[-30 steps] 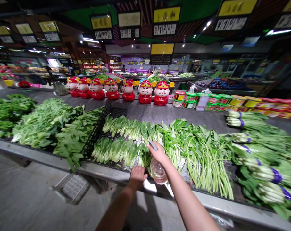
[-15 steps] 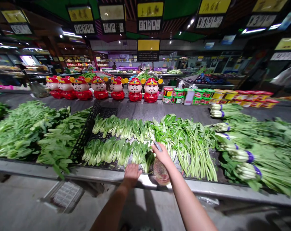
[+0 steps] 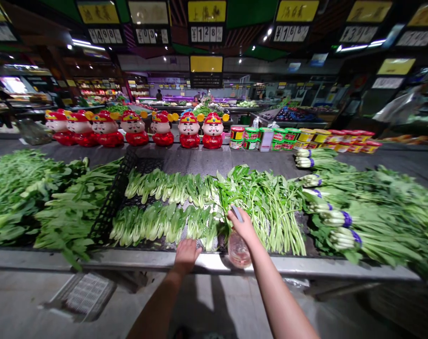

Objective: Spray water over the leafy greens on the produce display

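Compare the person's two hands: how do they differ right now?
The left hand is empty, back upward, at the steel edge below the bok choy. The right hand grips a clear spray bottle beside the long-stemmed greens. Both are bare and reach forward.

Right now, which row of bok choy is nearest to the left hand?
The front row, along the counter edge: the left hand is just below it, while the back row lies farther away, behind it.

- spray bottle [image 3: 239, 252]: clear, faint pink tint
- bok choy [image 3: 164, 226]: pale green stems, darker leaves
- bundled greens [image 3: 341, 219]: white-green stalks, purple bands
- figurine [image 3: 189, 131]: red and yellow, white face
- price sign [image 3: 207, 11]: yellow, black characters
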{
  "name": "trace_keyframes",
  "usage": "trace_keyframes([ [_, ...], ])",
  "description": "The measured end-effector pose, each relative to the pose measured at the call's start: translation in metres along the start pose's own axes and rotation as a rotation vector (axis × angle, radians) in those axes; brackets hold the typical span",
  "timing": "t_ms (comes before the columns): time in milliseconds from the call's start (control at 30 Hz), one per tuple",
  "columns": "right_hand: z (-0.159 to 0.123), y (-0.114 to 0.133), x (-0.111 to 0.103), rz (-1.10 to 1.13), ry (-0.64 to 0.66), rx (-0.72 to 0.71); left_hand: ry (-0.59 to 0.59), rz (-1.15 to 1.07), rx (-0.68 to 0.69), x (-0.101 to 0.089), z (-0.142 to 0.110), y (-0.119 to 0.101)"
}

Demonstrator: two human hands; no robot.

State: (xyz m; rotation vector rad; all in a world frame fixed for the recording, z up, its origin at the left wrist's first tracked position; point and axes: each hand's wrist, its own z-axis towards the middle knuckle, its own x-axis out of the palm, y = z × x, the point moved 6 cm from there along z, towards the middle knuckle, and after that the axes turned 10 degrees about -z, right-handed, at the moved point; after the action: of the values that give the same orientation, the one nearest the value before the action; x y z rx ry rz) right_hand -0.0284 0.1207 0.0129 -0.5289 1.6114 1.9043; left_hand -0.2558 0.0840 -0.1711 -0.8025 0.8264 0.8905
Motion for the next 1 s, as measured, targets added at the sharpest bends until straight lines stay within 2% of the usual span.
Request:
trace_keyframes([
  [133, -0.001, -0.006, -0.006, -0.031, -0.004, 0.011, 0.045, -0.023, -0.024, 0.0, 0.002, 0.0],
  [367, -0.006, -0.021, -0.003, -0.002, 0.063, 0.085, 0.099, -0.029, -0.039, -0.005, 0.006, -0.003],
  [500, -0.003, -0.026, -0.014, 0.035, 0.011, 0.093, 0.129, -0.032, -0.048, -0.006, 0.007, -0.004],
  [800, 0.008, -0.051, -0.046, 0.008, -0.104, 0.107, 0.087, -0.02, -0.081, -0.01, 0.009, -0.006],
  [1000, 0.006, -0.07, -0.05, -0.01, -0.036, 0.148, 0.079, -0.01, -0.099, 0.003, 0.016, -0.025],
])
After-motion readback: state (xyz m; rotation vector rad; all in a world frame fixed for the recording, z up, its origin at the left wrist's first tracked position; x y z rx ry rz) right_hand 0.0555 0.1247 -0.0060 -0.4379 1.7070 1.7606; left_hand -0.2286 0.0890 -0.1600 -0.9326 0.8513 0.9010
